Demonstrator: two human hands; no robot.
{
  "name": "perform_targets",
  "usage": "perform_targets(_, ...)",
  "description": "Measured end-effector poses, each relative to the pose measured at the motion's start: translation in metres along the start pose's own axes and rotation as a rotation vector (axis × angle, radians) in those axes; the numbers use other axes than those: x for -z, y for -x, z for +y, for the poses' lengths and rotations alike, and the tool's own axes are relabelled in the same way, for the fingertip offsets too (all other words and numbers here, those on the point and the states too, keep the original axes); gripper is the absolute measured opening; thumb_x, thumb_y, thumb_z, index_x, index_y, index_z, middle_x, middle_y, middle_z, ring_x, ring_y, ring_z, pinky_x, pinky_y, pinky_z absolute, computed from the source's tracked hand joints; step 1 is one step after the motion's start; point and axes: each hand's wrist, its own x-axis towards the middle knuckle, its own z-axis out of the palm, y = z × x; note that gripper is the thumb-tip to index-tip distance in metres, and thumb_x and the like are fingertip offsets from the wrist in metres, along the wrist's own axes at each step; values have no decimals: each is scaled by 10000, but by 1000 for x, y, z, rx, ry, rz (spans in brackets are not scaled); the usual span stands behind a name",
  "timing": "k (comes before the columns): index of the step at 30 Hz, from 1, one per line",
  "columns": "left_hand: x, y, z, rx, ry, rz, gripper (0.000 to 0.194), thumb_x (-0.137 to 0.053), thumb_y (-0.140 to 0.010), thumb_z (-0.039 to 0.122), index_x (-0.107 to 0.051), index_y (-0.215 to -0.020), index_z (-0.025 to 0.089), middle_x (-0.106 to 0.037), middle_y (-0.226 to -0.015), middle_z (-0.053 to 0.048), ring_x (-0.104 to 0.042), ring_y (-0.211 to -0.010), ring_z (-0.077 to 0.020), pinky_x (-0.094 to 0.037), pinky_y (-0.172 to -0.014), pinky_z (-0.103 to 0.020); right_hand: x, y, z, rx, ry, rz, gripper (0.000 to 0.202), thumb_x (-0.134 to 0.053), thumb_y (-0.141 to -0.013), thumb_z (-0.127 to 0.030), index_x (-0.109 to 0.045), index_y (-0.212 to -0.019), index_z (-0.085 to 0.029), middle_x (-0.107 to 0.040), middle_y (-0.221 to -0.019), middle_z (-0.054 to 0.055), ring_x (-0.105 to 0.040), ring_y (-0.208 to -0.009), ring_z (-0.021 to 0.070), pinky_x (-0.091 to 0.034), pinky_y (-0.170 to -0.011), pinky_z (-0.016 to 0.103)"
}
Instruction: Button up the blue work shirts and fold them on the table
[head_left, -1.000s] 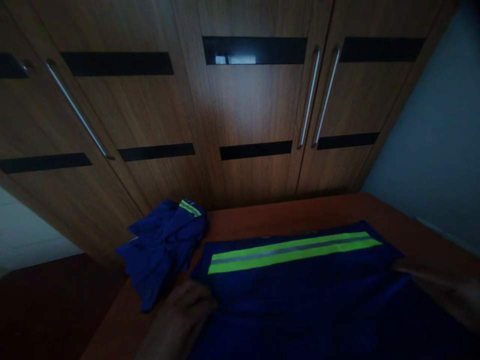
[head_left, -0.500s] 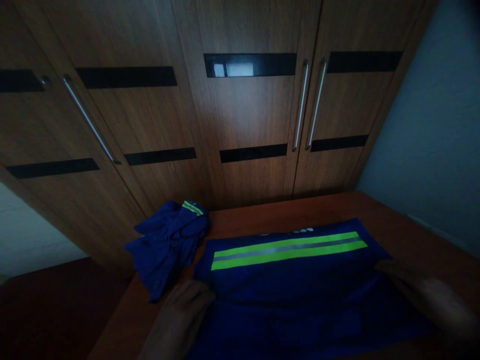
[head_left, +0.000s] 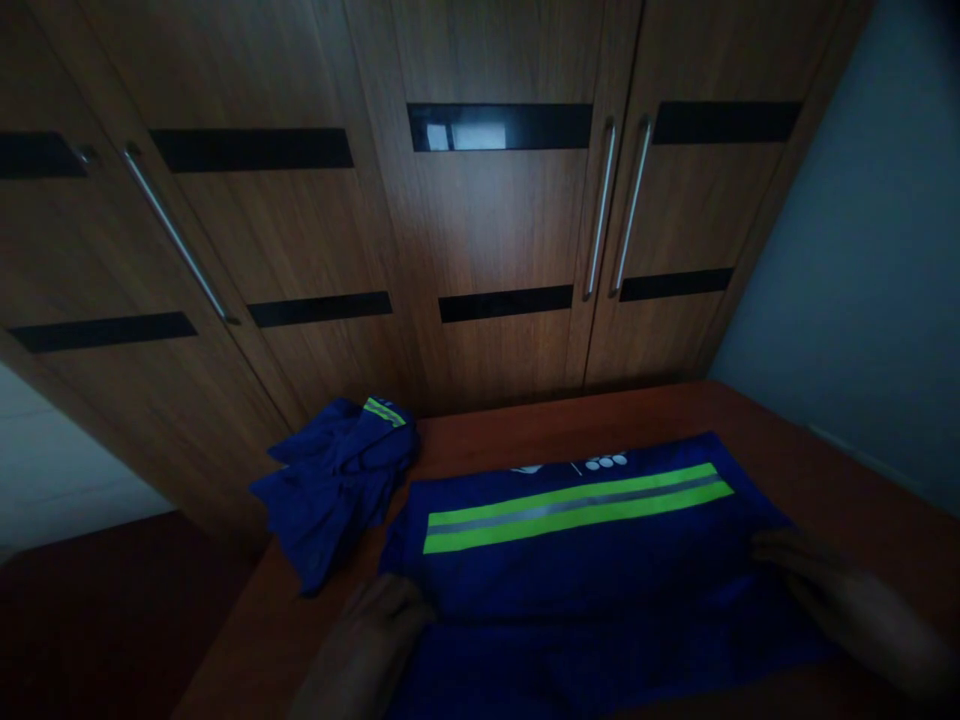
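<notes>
A dark blue garment (head_left: 570, 580) with a yellow-green and grey reflective band lies spread on the reddish wooden table (head_left: 487, 435). White printed marks show near its far edge. My left hand (head_left: 379, 630) has its fingers closed on the garment's left edge. At the right edge, my right hand (head_left: 832, 590) pinches the cloth, its fingers together. The near part of the garment is dark, and its details are hard to make out.
A crumpled blue garment (head_left: 341, 485) with a small reflective strip lies at the table's left side. Behind the table stands a wooden wardrobe (head_left: 502, 220) with metal handles and black strips. A pale wall (head_left: 862, 300) is on the right.
The far part of the garment lies flatter, and more of the white print shows. My left hand has shifted slightly right and down with the cloth; my right hand has moved little.
</notes>
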Motion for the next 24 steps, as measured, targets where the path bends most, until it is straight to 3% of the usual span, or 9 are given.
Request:
perform_targets(3,2,0,4,10,-6,33,354,-465,-808,49,-665,-985,281,-667,-961,-11,-613,-893,-183,-494,-790,-322,7,-1,-10,-22,-16,29,316,-446,-851,-307,-713,-1020,-302,-690,-1104,52,-660,-1000,258,-569,-868,395)
perform_targets(5,0,-3,15,-8,-13,82,499,-449,-728,-11,-641,-1078,289,-660,-1076,-18,-604,-984,-200,-495,-861,-368,11,-6,-30,-20,-42,54,314,-458,-871,-352,-689,-1074,-289,-681,-1127,52,-657,-1011,251,-566,-878,391)
perform_targets(8,-11,-19,50,-85,12,99,551,-454,-699,5,-617,-1153,273,-618,-1225,-43,-569,-1104,-231,-478,-940,-431,14,-20,-82,16,-95,55,344,-454,-902,-384,-642,-1165,-266,-651,-1192,52,-637,-1058,228,-546,-918,375)
perform_targets(10,-25,-39,82,-132,79,24,524,-488,-711,57,-605,-1187,242,-563,-1318,-64,-524,-1187,-251,-446,-999,-450,12,-31,-123,49,-120,6,358,-442,-923,-362,-588,-1241,-290,-591,-1290,27,-585,-1145,207,-512,-969,361)
perform_targets(12,-42,-61,110,-101,137,8,508,-476,-784,123,-546,-1268,261,-437,-1445,-52,-417,-1303,-259,-370,-1073,-475,6,-41,-156,88,-140,-51,392,-431,-935,-336,-519,-1316,-307,-508,-1384,11,-507,-1237,204,-469,-1017,366)
perform_targets(14,-58,-78,129,-55,141,5,565,-493,-838,256,-398,-1395,277,-245,-1544,-60,-233,-1399,-318,-236,-1113,-584,-2,-47,-176,144,-139,-85,430,-422,-938,-335,-458,-1366,-310,-442,-1437,14,-444,-1293,222,-443,-1037,403)
perform_targets(18,-74,-85,132,-4,145,-69,695,-511,-842,470,-235,-1463,323,-71,-1573,-70,-49,-1420,-373,-73,-1086,-686,-20,-41,-175,190,-84,-104,539,-445,-919,-406,-325,-1437,-322,-330,-1498,29,-348,-1348,288,-377,-1052,536)
perform_targets(21,-71,-74,120,-27,150,-143,697,-479,-850,531,-212,-1465,341,-46,-1572,-65,-27,-1422,-358,-41,-1090,-675,-24,-30,-161,156,-75,-124,578,-456,-909,-436,-278,-1451,-341,-315,-1505,16,-338,-1352,295,-363,-1056,550)
perform_targets(24,-60,-70,114,-55,154,-187,705,-455,-846,583,-213,-1463,345,-84,-1573,-54,-57,-1426,-340,-82,-1107,-647,-16,-33,-156,120,-99,-169,547,-461,-905,-462,-350,-1425,-337,-376,-1478,15,-383,-1330,281,-389,-1055,508)
